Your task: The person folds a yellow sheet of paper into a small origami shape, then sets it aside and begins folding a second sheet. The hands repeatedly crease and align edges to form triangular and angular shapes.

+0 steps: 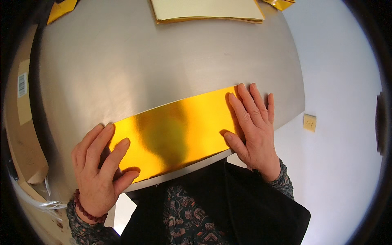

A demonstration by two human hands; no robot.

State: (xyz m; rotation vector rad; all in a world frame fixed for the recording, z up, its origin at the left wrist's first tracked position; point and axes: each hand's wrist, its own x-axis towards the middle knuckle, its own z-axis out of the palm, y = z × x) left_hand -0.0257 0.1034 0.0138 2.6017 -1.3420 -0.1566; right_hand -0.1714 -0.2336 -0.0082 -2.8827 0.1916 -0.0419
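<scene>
Gold sheet (171,134), barcode label (22,85) at left

Gold sheet (208,122): foil-like paper, smooth, glossy; tabletop (175,61): smooth metal, satin sheen; paper stack (208,9): matt upper face; carton (28,143): matt cardboard.

Hands (260,143) on both ends of a gold sheet (167,134), grey tabletop (122,61), seemingly stacked paper (208,9) beyond

The foil sheet (204,122) is glossy golden yellow with an olive-brown middle; the table (163,61) is silvery grey, the paper stack (208,9) pale cream. The bracelet (87,214) is dark red, the outer garment (261,200) plain black, the shirt (192,220) dark with a reddish, curling print
</scene>
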